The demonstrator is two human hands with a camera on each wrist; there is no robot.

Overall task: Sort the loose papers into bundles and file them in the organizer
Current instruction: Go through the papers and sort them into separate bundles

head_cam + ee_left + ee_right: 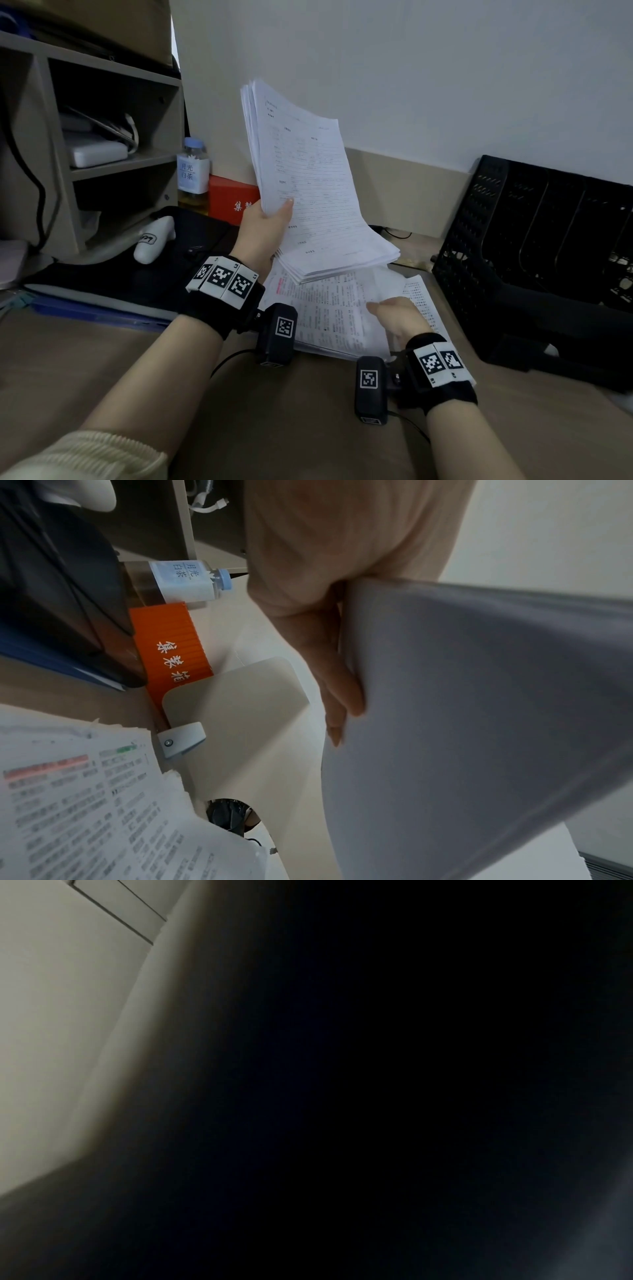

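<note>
My left hand (270, 222) grips a thick stack of printed forms (308, 178) by its lower left edge and holds it tilted up above the desk. The left wrist view shows its fingers (339, 685) curled round the back of that stack (479, 710). Under the stack, loose printed papers (325, 315) lie spread on the desk, also seen in the left wrist view (85, 804). My right hand (397, 315) rests on them, thumb showing, its fingers hidden under a blank sheet (380, 281). A black mesh organizer (534, 246) stands at the right by the wall. The right wrist view is dark.
A grey shelf unit (102, 164) fills the left. Beside it stand a tea bottle (193, 171) and a red box (231, 202). A white handheld device (154, 240) lies on a black mat (137, 274), with a blue folder (96, 308) in front.
</note>
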